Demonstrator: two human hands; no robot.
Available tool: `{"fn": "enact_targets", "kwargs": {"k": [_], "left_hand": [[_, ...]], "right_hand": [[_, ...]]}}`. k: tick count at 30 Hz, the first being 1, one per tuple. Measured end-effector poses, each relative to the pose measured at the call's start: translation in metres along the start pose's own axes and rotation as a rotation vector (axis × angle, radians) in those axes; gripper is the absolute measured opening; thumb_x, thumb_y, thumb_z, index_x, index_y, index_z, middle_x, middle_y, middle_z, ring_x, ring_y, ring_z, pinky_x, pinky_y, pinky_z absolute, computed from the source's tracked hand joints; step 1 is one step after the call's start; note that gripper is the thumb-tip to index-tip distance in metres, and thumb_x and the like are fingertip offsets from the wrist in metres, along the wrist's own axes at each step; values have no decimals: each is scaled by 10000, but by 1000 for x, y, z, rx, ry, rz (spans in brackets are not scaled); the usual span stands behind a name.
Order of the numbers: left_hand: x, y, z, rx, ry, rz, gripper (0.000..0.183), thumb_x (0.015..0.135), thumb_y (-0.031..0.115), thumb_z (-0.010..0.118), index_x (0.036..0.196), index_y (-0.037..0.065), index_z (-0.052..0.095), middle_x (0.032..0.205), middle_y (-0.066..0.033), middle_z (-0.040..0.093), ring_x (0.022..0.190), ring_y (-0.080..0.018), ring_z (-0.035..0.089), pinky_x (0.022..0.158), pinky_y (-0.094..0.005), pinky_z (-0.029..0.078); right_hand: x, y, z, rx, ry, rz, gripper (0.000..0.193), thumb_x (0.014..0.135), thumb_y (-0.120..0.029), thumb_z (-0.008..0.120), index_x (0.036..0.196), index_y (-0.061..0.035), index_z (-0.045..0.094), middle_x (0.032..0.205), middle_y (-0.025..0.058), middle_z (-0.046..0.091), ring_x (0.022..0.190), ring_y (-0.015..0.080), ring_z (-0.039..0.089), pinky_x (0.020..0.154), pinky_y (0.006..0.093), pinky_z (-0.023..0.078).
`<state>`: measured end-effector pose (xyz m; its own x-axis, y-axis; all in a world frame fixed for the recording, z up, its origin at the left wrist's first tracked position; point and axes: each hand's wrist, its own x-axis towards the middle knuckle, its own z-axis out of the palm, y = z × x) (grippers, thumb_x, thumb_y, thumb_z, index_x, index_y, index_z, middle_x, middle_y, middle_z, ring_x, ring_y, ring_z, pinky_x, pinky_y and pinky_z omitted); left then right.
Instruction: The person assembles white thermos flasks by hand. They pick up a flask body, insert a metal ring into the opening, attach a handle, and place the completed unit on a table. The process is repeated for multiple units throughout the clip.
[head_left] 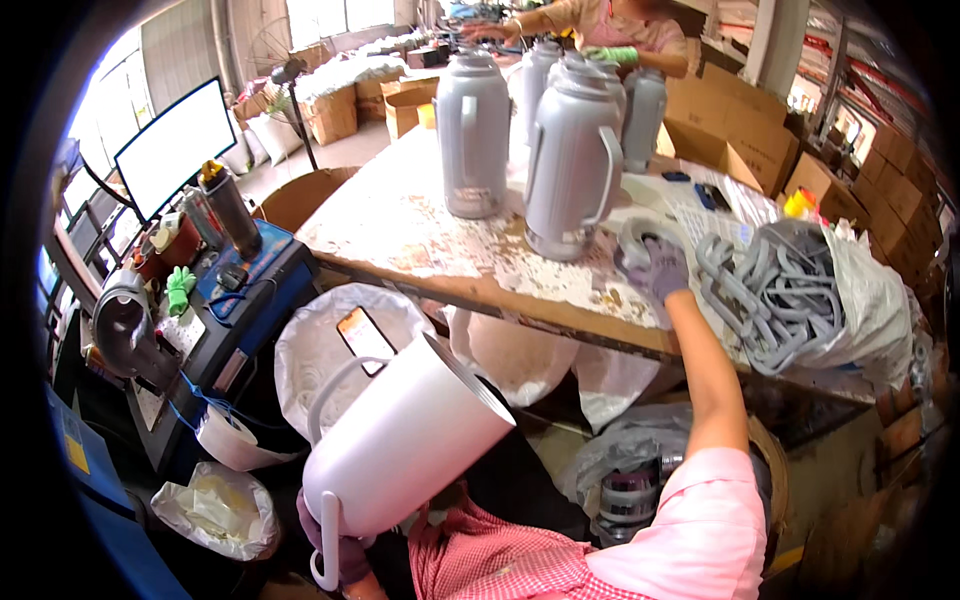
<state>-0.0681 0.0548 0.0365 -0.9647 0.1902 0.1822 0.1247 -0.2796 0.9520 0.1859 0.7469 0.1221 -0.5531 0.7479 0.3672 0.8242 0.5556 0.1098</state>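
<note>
A white thermos jug shell (410, 440) lies tilted across my lap, its open end up and to the right, with curved handle pieces on its side. My gloved left hand (350, 557) is closed around its lower end, the fingers partly hidden. At the table's front edge my gloved right hand (667, 268) has its fingers curled on a grey plastic ring (640, 233). Just left of that hand stands a grey thermos jug (572, 165) with a side handle. Another grey thermos jug (474, 140) is farther left, and several more stand behind.
Right of my hand, a clear bag (865, 300) spills grey plastic handles (775, 290). A phone (362, 338) rests over a white-lined bin (300, 350) below the table (370, 225). A lit monitor (178, 150) is at left. Across the table, a co-worker's gloved hand (612, 54) is near the jugs.
</note>
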Motion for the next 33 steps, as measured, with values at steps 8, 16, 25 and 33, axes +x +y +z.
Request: {"fn": "enact_targets", "kwargs": {"k": [8, 16, 25, 33], "left_hand": [[10, 0, 5, 103, -154, 43, 500, 953, 199, 640, 1394, 32, 473, 1311, -146, 592, 1186, -270, 573, 1008, -419, 491], [31, 3, 24, 118, -353, 73, 448, 969, 200, 627, 1358, 7, 515, 1267, -116, 626, 1148, -215, 595, 1017, -369, 486], [27, -7, -38, 406, -406, 212, 448, 958, 200, 638, 1338, -1, 513, 1232, -142, 641, 1138, -245, 619, 982, -379, 514], [7, 11, -32, 19, -851, -509, 459, 1054, 260, 432, 1443, 20, 474, 1408, -118, 562, 1258, -224, 569, 1070, -392, 463]], "right_hand": [[-155, -53, -113, 141, 22, -72, 718, 577, -486, 845, 1130, -67, 659, 1071, 135, 590, 1064, 295, 573, 998, 442, 427], [-247, -183, -165, 1385, 166, -132, 872, 495, -458, 941, 1168, 14, 650, 1062, 105, 640, 984, 258, 607, 889, 394, 492], [-261, -210, -176, 1173, 269, -547, 914, 458, -489, 949, 1148, -10, 588, 1079, 128, 598, 987, 318, 598, 894, 456, 491], [-269, -204, -219, 1279, 466, -920, 378, 618, -212, 837, 923, -65, 670, 870, 47, 520, 758, 233, 546, 769, 464, 483]]}}
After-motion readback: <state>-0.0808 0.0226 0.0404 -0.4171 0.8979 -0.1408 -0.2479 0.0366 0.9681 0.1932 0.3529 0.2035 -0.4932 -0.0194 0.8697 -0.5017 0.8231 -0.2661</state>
